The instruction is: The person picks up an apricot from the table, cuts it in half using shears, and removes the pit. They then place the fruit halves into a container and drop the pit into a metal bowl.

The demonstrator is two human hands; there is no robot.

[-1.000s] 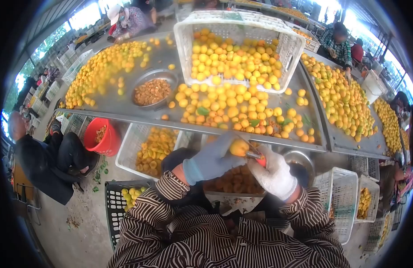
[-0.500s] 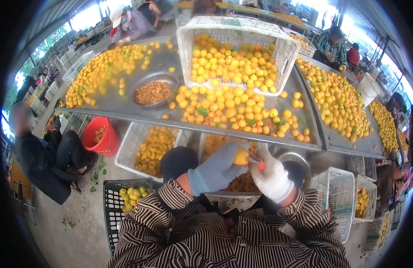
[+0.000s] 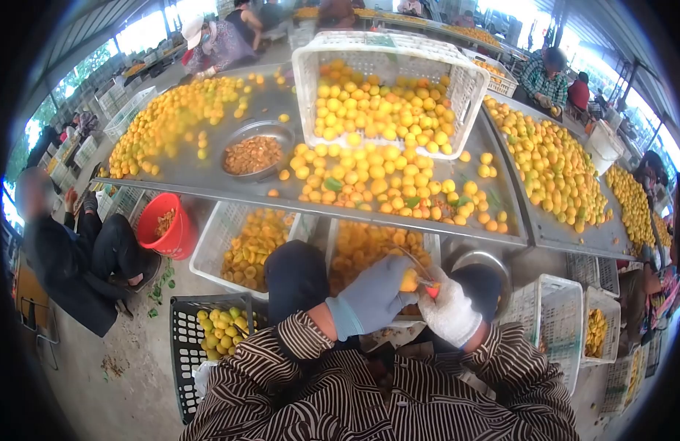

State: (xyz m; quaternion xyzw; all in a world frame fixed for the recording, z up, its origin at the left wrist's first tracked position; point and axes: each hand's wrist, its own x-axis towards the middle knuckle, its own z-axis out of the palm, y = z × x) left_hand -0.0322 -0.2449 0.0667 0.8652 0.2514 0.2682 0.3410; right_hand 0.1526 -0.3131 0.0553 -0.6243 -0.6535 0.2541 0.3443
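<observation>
Head view: the L hand (image 3: 373, 294), in a blue-gray glove, pinches an apricot (image 3: 409, 280) just right of ctr, in the low half of the frame. The R hand (image 3: 451, 312), in a white glove, is curled round a red-handled tool (image 3: 432, 290) right by it; can't tell if the tip touches the fruit. Cut apricots (image 3: 373, 246) are behind the hands, nr ctr. Up top, a metal table (image 3: 207, 180) has a tipped white crate (image 3: 468, 95) w/ whole apricots (image 3: 384, 110), plus a bowl (image 3: 286, 143) w/ brown pits (image 3: 253, 154). Red bucket (image 3: 182, 239) is mid-left.
</observation>
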